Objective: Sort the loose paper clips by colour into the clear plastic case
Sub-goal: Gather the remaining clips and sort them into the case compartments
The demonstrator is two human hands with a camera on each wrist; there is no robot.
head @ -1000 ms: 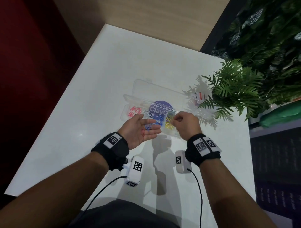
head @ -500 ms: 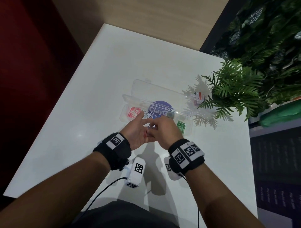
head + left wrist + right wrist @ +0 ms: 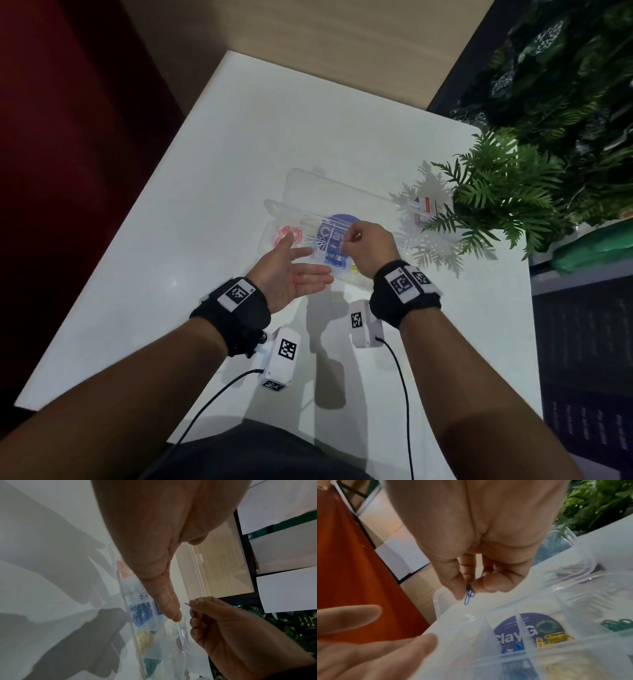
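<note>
Above the clear plastic case (image 3: 308, 192) on the white table (image 3: 212, 164), your right hand (image 3: 368, 245) pinches a blue paper clip (image 3: 469, 595) between thumb and forefinger, other fingers curled in. Your left hand (image 3: 291, 270) lies palm up beside it, fingers straight, a red paper clip (image 3: 296, 277) resting loose on the palm. The case sits open, lid back; red clips (image 3: 286, 234) fill the left compartment, then white, blue clips (image 3: 334, 262), yellow clips (image 3: 551, 639), green clips (image 3: 616, 625). A fern (image 3: 503, 198) stands at the right.
</note>
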